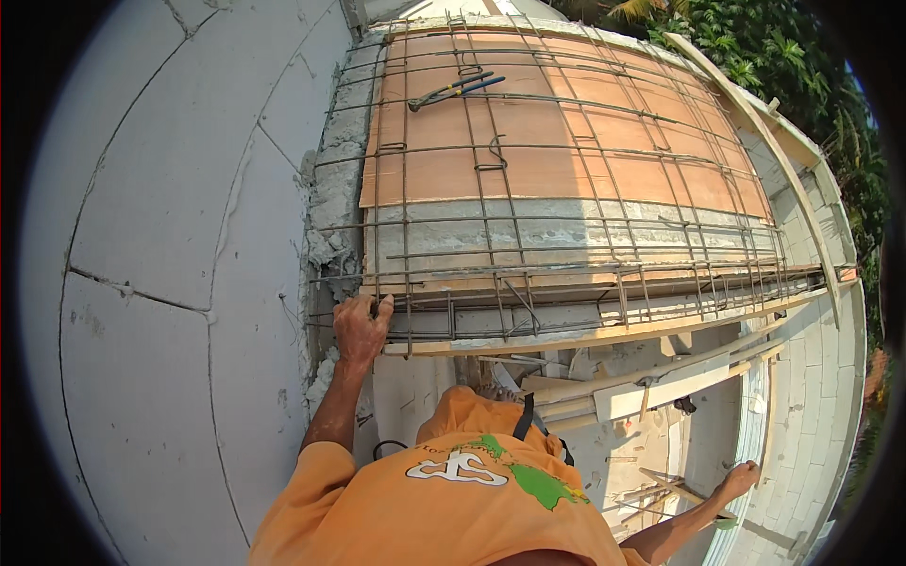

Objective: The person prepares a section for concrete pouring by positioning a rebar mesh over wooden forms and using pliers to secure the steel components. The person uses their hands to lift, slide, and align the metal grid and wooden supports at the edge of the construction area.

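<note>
The steel bar grid [488, 221] lies flat beyond the person, over an orange-brown panel [528, 113] and a paler strip nearer by; its long bars run left to right, crossed by others pointing near to far, with a narrow cage along the near side. The steel is thin, dark brown and slightly bowed, with bent loops at some crossings; blue-and-yellow-handled pliers [483, 86] rest on its far left part. The left hand [362, 325] is at the near left corner, fingers curled over it; whether they close round a bar I cannot tell. The right hand [741, 479], well apart at near right, looks curled, contents unclear. A grey wall [160, 217] bounds the left, a timber edge [566, 337] the near side, with open room below.
</note>
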Demonstrator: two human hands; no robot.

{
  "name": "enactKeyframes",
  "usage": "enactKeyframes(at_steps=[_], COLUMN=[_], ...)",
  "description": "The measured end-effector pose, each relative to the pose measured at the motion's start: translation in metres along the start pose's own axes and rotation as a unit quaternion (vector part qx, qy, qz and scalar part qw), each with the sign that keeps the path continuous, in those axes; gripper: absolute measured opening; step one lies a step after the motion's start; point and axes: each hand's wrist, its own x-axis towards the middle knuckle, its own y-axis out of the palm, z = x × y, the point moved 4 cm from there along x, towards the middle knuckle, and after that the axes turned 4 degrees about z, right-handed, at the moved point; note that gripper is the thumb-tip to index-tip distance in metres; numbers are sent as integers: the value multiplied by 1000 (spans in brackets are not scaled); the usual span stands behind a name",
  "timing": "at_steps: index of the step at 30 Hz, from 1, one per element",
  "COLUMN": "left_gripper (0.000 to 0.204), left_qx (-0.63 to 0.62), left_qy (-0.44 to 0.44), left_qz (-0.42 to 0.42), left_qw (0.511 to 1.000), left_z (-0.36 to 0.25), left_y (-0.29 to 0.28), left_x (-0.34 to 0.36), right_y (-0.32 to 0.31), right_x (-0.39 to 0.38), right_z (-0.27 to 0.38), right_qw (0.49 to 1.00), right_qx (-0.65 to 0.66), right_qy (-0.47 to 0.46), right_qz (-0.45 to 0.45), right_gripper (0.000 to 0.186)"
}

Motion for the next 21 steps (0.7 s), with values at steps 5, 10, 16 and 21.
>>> enactKeyframes(at_steps=[5,10,16,21], left_gripper=[33,31,31,26], left_qx=[0,16,-12,-45], left_qy=[-6,-11,-6,0], left_qz=[9,7,-14,-29], left_qw=[1000,1000,1000,999], left_z=[1,-1,-2,4], left_y=[0,-3,3,-2], left_x=[2,-1,0,-3], right_y=[113,169,200,182], right_x=[-80,-159,-179,-181], right_z=[-93,-36,-2,70], right_qw=[987,860,823,808], right_qx=[8,251,318,360], right_qy=[148,389,368,359], right_qz=[66,214,295,297], right_gripper=[34,31,16,14])
